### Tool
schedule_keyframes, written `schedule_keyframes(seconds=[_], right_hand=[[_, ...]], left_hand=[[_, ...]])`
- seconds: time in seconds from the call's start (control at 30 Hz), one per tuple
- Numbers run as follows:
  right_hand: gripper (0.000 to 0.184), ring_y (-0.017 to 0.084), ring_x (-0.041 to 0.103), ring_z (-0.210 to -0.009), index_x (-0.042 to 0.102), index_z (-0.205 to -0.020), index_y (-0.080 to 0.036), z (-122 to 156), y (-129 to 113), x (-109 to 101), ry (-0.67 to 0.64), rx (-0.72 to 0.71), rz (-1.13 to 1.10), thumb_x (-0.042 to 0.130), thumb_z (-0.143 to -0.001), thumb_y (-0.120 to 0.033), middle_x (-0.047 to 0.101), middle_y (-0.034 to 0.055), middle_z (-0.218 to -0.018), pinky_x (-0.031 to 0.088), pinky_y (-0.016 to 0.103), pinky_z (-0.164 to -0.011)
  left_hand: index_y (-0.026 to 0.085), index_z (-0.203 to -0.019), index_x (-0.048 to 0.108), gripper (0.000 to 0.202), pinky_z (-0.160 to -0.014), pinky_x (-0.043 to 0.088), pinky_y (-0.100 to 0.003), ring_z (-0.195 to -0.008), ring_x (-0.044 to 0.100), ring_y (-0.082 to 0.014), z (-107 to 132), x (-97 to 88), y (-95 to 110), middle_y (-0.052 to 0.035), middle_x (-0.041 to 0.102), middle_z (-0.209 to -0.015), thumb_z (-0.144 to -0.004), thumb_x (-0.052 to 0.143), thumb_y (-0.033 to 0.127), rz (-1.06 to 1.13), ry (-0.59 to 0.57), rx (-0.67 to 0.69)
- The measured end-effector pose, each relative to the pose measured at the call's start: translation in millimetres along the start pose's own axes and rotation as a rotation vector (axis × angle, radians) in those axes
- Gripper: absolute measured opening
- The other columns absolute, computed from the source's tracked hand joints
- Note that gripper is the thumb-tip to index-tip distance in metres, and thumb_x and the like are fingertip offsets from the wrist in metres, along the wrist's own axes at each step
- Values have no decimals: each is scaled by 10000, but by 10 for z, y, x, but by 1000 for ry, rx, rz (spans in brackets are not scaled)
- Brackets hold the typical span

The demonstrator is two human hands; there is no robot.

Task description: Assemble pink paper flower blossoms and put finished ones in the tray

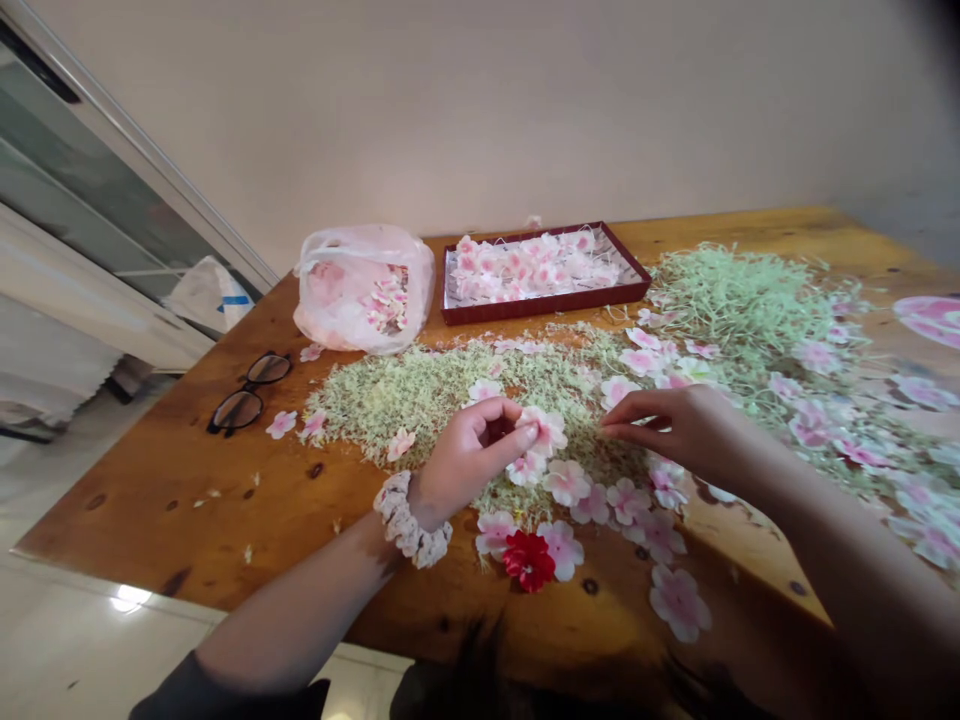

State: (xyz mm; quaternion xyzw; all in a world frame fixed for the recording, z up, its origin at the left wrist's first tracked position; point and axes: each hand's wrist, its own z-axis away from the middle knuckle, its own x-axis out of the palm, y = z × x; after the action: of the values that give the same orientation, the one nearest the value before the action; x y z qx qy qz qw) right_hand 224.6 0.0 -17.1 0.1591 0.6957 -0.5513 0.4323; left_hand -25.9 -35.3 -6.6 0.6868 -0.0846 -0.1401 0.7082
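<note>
Between the thumb and fingers of my left hand (474,452) is a pale pink artificial flower (547,430). A cream scrunchie (412,522) circles that wrist. My right hand (675,425) hovers just to the right, its thumb and fingertips pinched together; whatever they hold is too small to make out. Beneath both hands spreads a heap of small pale-green plastic pieces (397,400). Loose pink-and-white flowers (568,482) lie around its near edge, with one red flower (529,561) among them.
A maroon shallow box (547,302) of pink flowers stands at the back, beside a translucent plastic bag (337,320) with more flowers. Glasses (238,408) rest on the wooden table (172,500) at left. Thin green stems (739,300) pile up at back right.
</note>
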Motion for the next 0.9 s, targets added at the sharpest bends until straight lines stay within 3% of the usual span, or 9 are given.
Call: schedule_keyframes(seconds=[0.13, 0.27, 0.43, 0.7, 0.8, 0.9], right_hand=[[189, 208, 699, -711, 694, -816, -237, -12, 10, 1, 20, 4, -131, 673, -760, -416, 745, 30, -810, 552, 315, -644], [189, 213, 698, -726, 723, -780, -242, -21, -15, -21, 39, 13, -121, 681, -748, -424, 746, 37, -809, 560, 312, -627], [278, 223, 699, -798, 708, -850, -224, -32, 8, -4, 55, 99, -268, 669, -752, -481, 744, 56, -878, 565, 344, -718], [342, 216, 712, -778, 614, -934, -208, -23, -52, 36, 194, 143, -566, 701, -736, -473, 734, 53, -788, 575, 352, -743], [302, 209, 709, -710, 670, -833, -196, -24, -89, 46, 231, 160, -545, 692, -737, -482, 726, 52, -738, 590, 352, -711], [292, 218, 708, -724, 727, -860, -206, -13, -162, 45, 175, 173, -503, 708, -724, -463, 743, 64, -796, 595, 352, -689]], left_hand=[[145, -799, 597, 206, -606, 385, -211, -659, 497, -96, -12, -3, -9, 4, 559, -730, -819, 610, 350, -7, 2, -12], [146, -806, 601, 204, -610, 385, -211, -659, 493, -94, -12, -13, -26, 5, 551, -726, -821, 609, 350, -13, 3, -4], [143, -797, 584, 185, -613, 379, -209, -659, 483, -86, -19, -11, -23, 11, 538, -721, -827, 606, 325, -7, -24, 0], [139, -789, 581, 193, -601, 390, -219, -641, 495, -93, -29, 1, -33, 4, 551, -712, -810, 611, 329, -12, -26, -9], [144, -811, 602, 191, -595, 399, -214, -652, 510, -96, -30, 2, -40, -3, 571, -733, -812, 610, 334, -24, -1, -14], [146, -828, 623, 182, -585, 410, -206, -648, 530, -93, -29, 10, -24, -8, 598, -750, -807, 620, 326, -30, 34, -16]])
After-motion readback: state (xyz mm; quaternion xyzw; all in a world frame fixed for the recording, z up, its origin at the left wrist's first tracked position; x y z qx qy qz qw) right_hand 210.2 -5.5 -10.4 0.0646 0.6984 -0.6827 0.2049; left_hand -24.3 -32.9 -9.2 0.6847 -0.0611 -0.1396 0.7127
